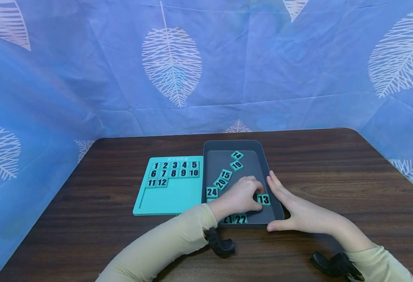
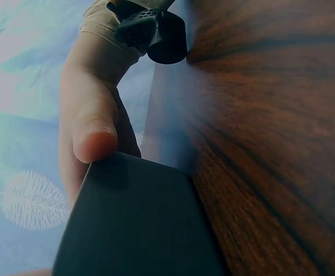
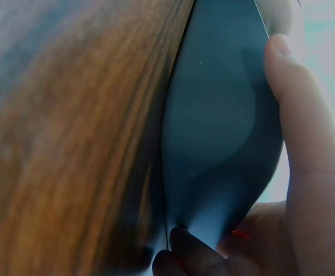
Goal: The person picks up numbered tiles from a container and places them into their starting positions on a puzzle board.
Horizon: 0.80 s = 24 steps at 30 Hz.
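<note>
My left hand [image 1: 241, 196] reaches into a dark grey tray [image 1: 232, 145], its thumb and forefinger pinching a teal number tile marked 13 [image 1: 264, 199] near the right wall. At the tray's front right corner, my right hand [image 1: 303, 214] holds the outside, thumb at the front and fingers along the side. The right wrist view shows that thumb [image 3: 300, 98] at the rim. Other tiles lie in the tray, among them 14 [image 1: 237, 155], 19 [image 1: 236, 165], 15 [image 1: 225, 174], 20 [image 1: 220, 183], 24 [image 1: 212, 192] and 22 [image 1: 240, 218]. My left forearm partly covers the lower tiles.
Left of the tray, against its wall, lies a teal board [image 1: 178, 199] with tiles 1 to 12 in ordered rows at its top. Both stand on a dark wooden table [image 1: 333, 168]. A blue leaf-patterned cloth [image 1: 227, 70] hangs behind.
</note>
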Available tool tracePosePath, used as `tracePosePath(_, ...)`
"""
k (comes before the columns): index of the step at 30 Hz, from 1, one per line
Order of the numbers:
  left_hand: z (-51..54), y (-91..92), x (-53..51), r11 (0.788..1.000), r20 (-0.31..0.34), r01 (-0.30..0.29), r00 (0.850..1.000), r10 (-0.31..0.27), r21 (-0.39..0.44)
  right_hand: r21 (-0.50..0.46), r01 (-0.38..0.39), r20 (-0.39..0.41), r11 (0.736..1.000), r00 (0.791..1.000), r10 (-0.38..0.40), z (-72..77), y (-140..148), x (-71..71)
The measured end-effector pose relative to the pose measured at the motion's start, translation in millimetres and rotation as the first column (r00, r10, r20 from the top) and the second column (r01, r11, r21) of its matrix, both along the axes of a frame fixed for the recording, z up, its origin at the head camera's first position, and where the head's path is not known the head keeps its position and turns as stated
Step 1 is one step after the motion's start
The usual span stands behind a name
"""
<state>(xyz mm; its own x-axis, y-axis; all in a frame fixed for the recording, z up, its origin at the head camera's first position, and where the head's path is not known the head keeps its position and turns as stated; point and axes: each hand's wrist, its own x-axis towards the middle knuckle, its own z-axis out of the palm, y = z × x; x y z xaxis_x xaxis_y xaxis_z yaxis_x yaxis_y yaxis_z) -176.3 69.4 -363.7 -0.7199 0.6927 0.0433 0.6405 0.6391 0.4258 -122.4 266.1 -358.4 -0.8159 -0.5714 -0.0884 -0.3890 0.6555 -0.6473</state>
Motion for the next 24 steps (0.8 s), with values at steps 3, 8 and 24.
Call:
tracePosePath(3,0.3,-1.0,-0.3,1.0,0.017,0.002,1.0,-0.002,0.018,-0.002,-0.001,0.001,1.0,1.0,0.001,0.3,0.0,-0.5)
tracePosePath(8,2.2,-4.0,-0.6,0.997,0.049,-0.018,0.999,0.014,0.078,-0.005,-0.006,0.005,1.0,1.0,0.006,0.6,-0.7,-1.1)
tracePosePath(24,13.9,-14.7,1.8,0.977,0.123,-0.01,0.992,-0.017,0.215,0.002,0.0,0.008,1.0,1.0,0.0,0.9,-1.3,-2.4)
